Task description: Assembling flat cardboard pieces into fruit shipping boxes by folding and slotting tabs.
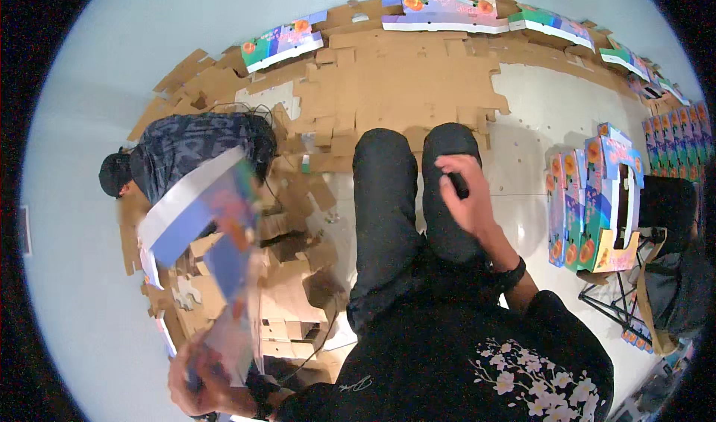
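At the lower left my left hand (195,377) is closed on a printed cardboard sheet (177,228), a flat carton blank in blue, white and orange. The sheet stands up from the hand and is smeared by motion, so its folds and cut-outs are hard to make out. Above my right knee is my right hand (470,202), holding nothing, its thumb and fingers apart and slightly bent. My dark trousers (384,198) show beneath it.
Brown cardboard (403,86) covers much of the floor ahead, with printed carton pieces (447,13) along the wall. Folded printed cartons (597,206) stand at right beside a folding stool (615,295). Left, a person in dark clothing (201,142) bends near stacked brown cardboard (287,303).
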Motion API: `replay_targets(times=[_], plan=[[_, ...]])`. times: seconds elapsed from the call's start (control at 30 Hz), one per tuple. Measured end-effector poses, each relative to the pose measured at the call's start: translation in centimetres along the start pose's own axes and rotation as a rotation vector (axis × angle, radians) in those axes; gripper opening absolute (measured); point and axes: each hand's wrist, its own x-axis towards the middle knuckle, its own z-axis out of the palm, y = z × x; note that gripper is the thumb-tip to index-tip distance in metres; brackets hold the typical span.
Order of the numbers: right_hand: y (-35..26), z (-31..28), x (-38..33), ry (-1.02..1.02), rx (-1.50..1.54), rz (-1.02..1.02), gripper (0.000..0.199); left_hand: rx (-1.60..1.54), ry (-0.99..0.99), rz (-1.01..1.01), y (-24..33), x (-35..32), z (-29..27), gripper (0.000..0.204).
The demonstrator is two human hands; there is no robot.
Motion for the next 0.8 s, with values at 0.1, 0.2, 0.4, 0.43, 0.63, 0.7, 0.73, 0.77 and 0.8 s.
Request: replay_targets(times=[0.1,0.2,0.4,0.43,0.63,0.7,0.73,0.77,0.8], plan=[[-3.8,-0.6,-0.4,-0.181,0.131,-0.025,0.049,-0.1,-0.609,-0.145,3.1,3.5,0.8,0.028],[-7.4,-1.4,-0.5,-0.265,0.253,-0.172,0.072,-0.38,-1.036,0.24,9.2,7.6,3.9,0.031],[-11.1,-4.2,-1.3,-0.168,0.174,-0.379,0.092,-0.571,-0.33,0.92,20.2,6.9,11.4,0.032],[-11.4,-4.3,-1.5,-0.156,0.168,-0.344,0.094,-0.586,-0.293,0.962,20.5,7.0,11.5,0.031],[-13.7,-0.4,-0.4,-0.224,0.093,-0.279,0.108,-0.618,-0.023,1.072,20.4,7.2,10.7,0.028],[-14.1,0.9,1.0,-0.133,0.02,-0.366,0.082,-0.606,0.076,1.144,20.6,6.9,10.9,0.028],[-13.9,1.3,2.1,-0.081,0.008,-0.431,0.073,-0.587,0.003,1.142,20.7,6.7,10.8,0.028],[-13.7,1.6,3.1,-0.025,0.017,-0.489,0.065,-0.563,-0.012,1.195,20.8,6.6,10.9,0.029],[-13.7,1.6,3.7,0.029,-0.023,-0.451,0.05,-0.54,-0.029,1.249,20.9,6.5,10.8,0.03]])
